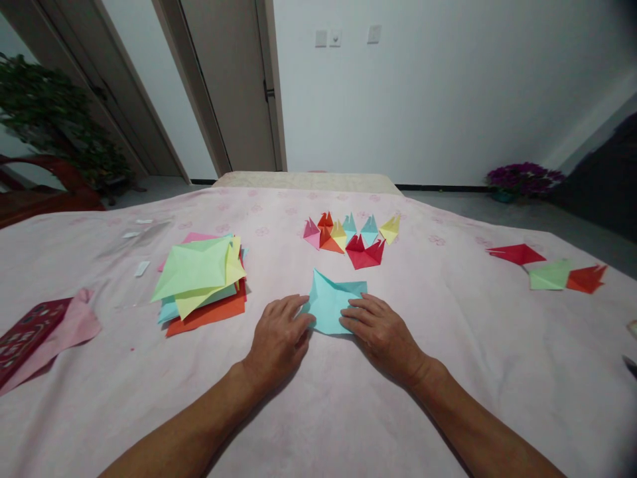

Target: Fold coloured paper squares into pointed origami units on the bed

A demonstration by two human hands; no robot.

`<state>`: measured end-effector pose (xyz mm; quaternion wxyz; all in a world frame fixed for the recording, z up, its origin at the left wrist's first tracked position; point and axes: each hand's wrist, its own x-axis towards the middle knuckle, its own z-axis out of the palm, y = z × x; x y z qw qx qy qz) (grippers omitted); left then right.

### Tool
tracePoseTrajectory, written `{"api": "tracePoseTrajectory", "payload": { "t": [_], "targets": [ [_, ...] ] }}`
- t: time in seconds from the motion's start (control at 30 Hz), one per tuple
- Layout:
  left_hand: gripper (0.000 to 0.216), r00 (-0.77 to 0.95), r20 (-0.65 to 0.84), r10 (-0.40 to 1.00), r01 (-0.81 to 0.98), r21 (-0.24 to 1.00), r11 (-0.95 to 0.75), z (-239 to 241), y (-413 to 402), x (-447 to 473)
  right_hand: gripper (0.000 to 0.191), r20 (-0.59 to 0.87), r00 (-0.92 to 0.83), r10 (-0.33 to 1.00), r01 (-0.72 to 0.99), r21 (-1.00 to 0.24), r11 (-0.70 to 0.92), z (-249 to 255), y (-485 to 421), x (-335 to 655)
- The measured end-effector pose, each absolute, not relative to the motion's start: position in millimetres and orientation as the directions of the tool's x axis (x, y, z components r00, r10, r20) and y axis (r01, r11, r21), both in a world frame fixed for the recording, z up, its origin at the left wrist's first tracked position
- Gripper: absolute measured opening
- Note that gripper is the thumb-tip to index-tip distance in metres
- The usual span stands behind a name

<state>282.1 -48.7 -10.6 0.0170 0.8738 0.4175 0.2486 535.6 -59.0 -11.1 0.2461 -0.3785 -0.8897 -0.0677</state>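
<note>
A light blue sheet of origami paper [328,305], partly folded with a raised pointed flap at its upper left, lies on the cloth between my hands. At its left edge, my left hand [283,332] is closed on the paper, thumb and fingertips together. My right hand [381,332] grips the right side, with its fingers over the top of the paper. Whether a fingertip reaches underneath is hidden. Just beyond stands a group of small folded paper birds, among them a red one [365,252] and a yellow one [391,229].
On the left is a stack of coloured paper [194,272]; a dark red printed packet [30,338] lies with pink paper [77,325] farther left. Folded red [517,253], green [549,275] and orange [587,279] pieces lie at the right. A pink tablecloth [448,318] covers the table.
</note>
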Motion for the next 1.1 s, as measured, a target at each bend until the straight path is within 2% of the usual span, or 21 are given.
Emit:
{"api": "tracePoseTrajectory", "payload": {
  "t": [0.13,0.23,0.37,0.5,0.77,0.93,1.1],
  "targets": [
    [0.019,0.529,0.378,0.76,0.763,0.18,-0.621,-4.2,-52.5,285.2,0.019,0.479,-0.586,0.654,0.69,-0.129,0.712,-14.1,-58.4,535.0],
    [0.015,0.518,0.338,0.786,0.803,0.125,-0.583,-1.7,-53.3,286.5,0.017,0.477,-0.534,0.699,0.683,-0.244,0.688,-15.9,-58.1,535.5],
    [0.02,0.541,0.214,0.813,0.83,0.02,-0.558,2.7,-59.6,289.7,0.011,0.437,-0.443,0.783,0.689,-0.393,0.609,-12.8,-55.3,533.3],
    [0.022,0.529,0.145,0.836,0.841,0.043,-0.54,5.3,-61.0,289.3,0.015,0.385,-0.318,0.866,0.746,-0.462,0.48,-10.3,-49.3,529.0],
    [0.018,0.413,0.183,0.892,0.855,0.26,-0.449,3.4,-42.9,281.5,0.019,0.331,-0.175,0.927,0.893,-0.343,0.291,-15.3,-40.7,520.2],
    [0.013,0.383,0.229,0.895,0.859,0.268,-0.436,-3.5,-39.8,282.1,0.015,0.351,-0.117,0.929,0.937,-0.271,0.22,-17.9,-38.1,518.3],
    [0.006,0.393,0.282,0.875,0.858,0.231,-0.459,-8.6,-39.7,282.4,0.038,0.35,-0.088,0.932,0.949,-0.255,0.185,-21.7,-35.7,519.8]
  ]
}}
